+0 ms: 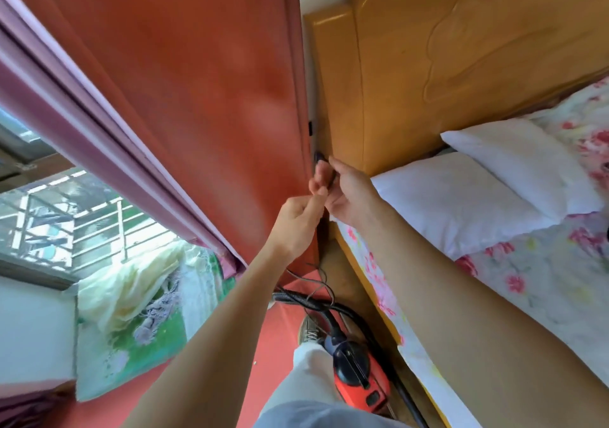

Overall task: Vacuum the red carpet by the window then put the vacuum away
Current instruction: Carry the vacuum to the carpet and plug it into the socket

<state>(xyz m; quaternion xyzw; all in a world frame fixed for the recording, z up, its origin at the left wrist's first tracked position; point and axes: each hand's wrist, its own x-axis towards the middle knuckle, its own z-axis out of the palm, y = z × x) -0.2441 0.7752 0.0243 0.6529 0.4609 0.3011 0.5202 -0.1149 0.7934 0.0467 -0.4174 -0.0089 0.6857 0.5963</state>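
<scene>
A red and black vacuum lies on the red carpet beside my leg, its black hose curling across the floor. My right hand pinches a dark plug at the narrow wall strip between the red panel and the headboard. Just below it, my left hand is closed around the thin black cord, which trails down toward the vacuum. The socket itself is hidden behind my fingers.
A wooden headboard and a bed with floral sheets and white pillows stand on the right. A tall red panel fills the centre. Pink curtains, a window and a green printed cloth are on the left.
</scene>
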